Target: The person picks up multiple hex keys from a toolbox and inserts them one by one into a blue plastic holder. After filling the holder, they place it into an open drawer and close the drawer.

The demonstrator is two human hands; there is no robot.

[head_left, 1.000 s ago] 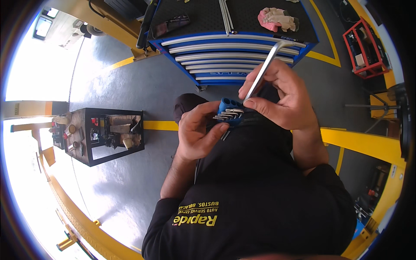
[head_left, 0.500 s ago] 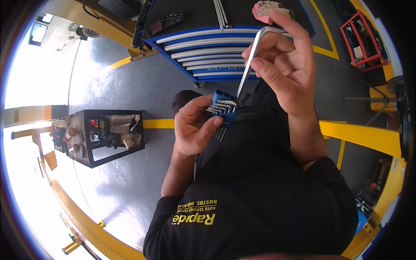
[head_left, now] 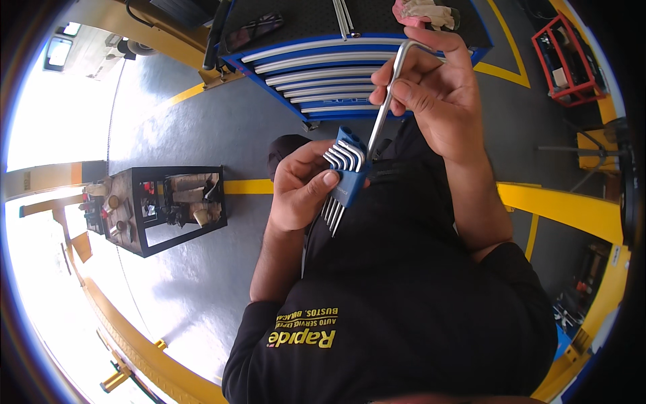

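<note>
My left hand (head_left: 301, 192) grips a blue hex key holder (head_left: 352, 183) between thumb and fingers. Several smaller silver hex keys (head_left: 344, 159) sit in it, their short bent arms at the top and their long shafts sticking out below. My right hand (head_left: 441, 94) pinches one large silver hex key (head_left: 385, 111) by its long shaft, with the bend at the top under the raised index finger. The lower end of this key is beside the holder's upper right edge; I cannot tell whether they touch.
Beyond my hands stands a blue tool cabinet (head_left: 282, 111) with silver drawer fronts. On its black top lie metal rods (head_left: 343, 17) and a pink and white cloth (head_left: 420, 13). A black-framed workbench (head_left: 182, 232) stands left, a red rack (head_left: 579, 97) far right.
The holder has turned in my left hand, so its front face and the long key shafts now show more. My right hand and the large key have shifted slightly left.
</note>
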